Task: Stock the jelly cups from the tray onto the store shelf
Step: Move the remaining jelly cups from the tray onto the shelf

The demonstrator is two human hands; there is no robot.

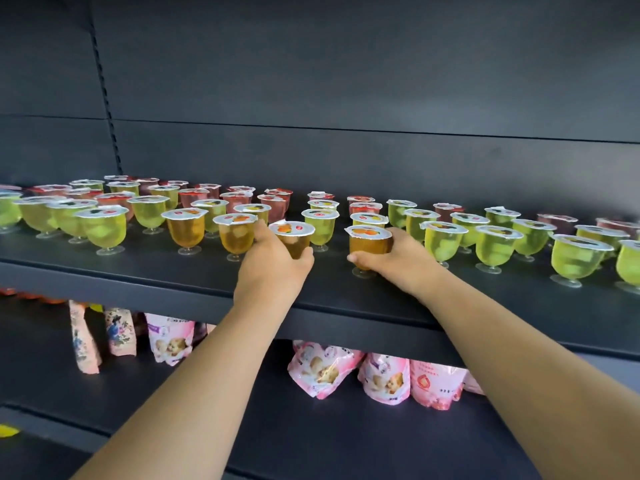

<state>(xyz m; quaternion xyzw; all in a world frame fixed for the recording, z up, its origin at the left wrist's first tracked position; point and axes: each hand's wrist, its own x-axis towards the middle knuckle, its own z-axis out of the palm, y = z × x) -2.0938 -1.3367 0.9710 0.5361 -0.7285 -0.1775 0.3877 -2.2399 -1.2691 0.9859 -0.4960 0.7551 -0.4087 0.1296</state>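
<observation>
Two amber jelly cups are sitting at the front of a dark store shelf [173, 271], each wrapped in one of a person's hands. The left hand [273, 261] is curling its fingers and thumb around the left amber cup [292, 237], whose foot is hidden behind the hand, so whether it is touching the shelf cannot be told. The right hand [398, 261] is gripping the right amber cup [369, 242], its lid tilting slightly and its clear foot showing just at the shelf surface. The two cups are standing near each other, with a gap between them. Around them, rows of green cups [571, 254], more amber cups [187, 230] and red cups [277, 206] are standing upright on the same shelf, running back toward the rear panel. On the shelf below, pink snack pouches [322, 372] are leaning against one another under the person's forearms.
</observation>
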